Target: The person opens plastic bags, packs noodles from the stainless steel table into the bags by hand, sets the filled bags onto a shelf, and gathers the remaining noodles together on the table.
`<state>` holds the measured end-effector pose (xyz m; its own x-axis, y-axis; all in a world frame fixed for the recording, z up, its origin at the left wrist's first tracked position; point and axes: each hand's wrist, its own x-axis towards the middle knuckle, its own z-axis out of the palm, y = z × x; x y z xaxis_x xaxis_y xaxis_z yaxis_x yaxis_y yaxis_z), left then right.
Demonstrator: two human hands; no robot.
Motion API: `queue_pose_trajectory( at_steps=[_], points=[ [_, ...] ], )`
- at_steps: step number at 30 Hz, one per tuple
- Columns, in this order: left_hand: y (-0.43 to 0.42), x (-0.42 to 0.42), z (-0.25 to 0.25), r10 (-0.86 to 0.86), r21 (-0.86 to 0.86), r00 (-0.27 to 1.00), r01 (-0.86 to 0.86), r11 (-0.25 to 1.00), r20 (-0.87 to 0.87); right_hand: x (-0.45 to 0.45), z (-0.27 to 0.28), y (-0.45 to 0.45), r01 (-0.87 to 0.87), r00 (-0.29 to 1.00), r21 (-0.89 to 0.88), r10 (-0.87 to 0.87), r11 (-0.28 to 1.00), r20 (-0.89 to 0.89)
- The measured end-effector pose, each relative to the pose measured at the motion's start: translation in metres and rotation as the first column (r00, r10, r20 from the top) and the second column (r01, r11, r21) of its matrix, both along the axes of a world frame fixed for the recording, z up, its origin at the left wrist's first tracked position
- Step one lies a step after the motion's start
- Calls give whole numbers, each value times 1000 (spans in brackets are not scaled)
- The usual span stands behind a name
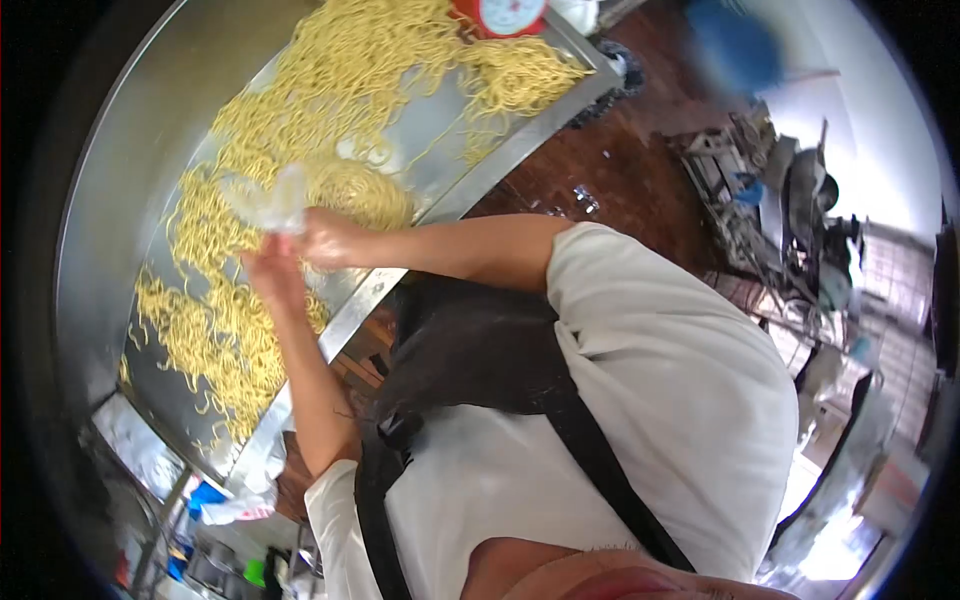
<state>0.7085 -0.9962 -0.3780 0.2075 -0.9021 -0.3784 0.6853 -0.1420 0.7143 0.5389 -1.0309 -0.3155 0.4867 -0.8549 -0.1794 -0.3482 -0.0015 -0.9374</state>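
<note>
My left hand point(274, 272) and my right hand point(328, 240) meet close together above a metal tray table point(440, 135). Fingers of both hands are closed on a thin, translucent plastic bag point(265, 200), which stands out beyond them over the noodles. Its opening and any contents are hard to make out. Loose yellow noodles point(330, 75) lie spread along the tray, behind and below the hands. Right beside my right hand sits a rounded, coiled bundle of noodles point(362, 193).
At the tray's far end stands a red dial scale point(510, 16). A raised metal rim point(510, 155) runs between my body and the noodles. White plastic bags point(245, 500) hang at the near corner. Cluttered equipment point(780, 200) stands to the right across the reddish floor point(610, 150).
</note>
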Motion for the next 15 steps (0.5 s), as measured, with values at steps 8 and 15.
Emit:
queue_pose_trajectory(
  at_steps=[8, 15],
  points=[
    [1, -104, 163, -51, 23, 919, 66, 998, -392, -60, 142, -15, -52, 995, -868, -52, 493, -90],
    [27, -89, 42, -331, -141, 899, 303, 943, -287, -116, 24, 21, -220, 963, -235, 249, 947, 104]
  ],
)
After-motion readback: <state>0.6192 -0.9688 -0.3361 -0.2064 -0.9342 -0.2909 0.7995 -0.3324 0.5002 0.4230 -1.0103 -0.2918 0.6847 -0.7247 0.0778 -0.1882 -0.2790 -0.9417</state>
